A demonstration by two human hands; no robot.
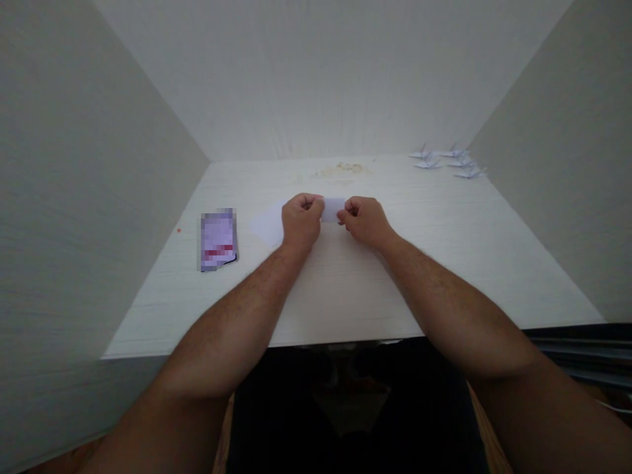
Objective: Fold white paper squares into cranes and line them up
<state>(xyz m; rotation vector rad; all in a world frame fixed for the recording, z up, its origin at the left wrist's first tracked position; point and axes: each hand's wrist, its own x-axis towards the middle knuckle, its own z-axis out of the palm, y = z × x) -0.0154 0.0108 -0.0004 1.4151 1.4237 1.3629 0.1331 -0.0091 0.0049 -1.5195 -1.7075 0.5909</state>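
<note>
A small white piece of paper is stretched between my two hands above the middle of the white table. My left hand pinches its left edge, thumb uppermost. At its right edge, my right hand grips the paper between thumb and curled fingers. Whether the paper is folded I cannot tell. Beneath and left of my left hand lies a larger white sheet, partly covered by that hand.
Several folded paper cranes stand at the back right corner. A phone-like object with a blurred screen lies at the left. The white tabletop has walls at its back and both sides. A beige stain marks the back.
</note>
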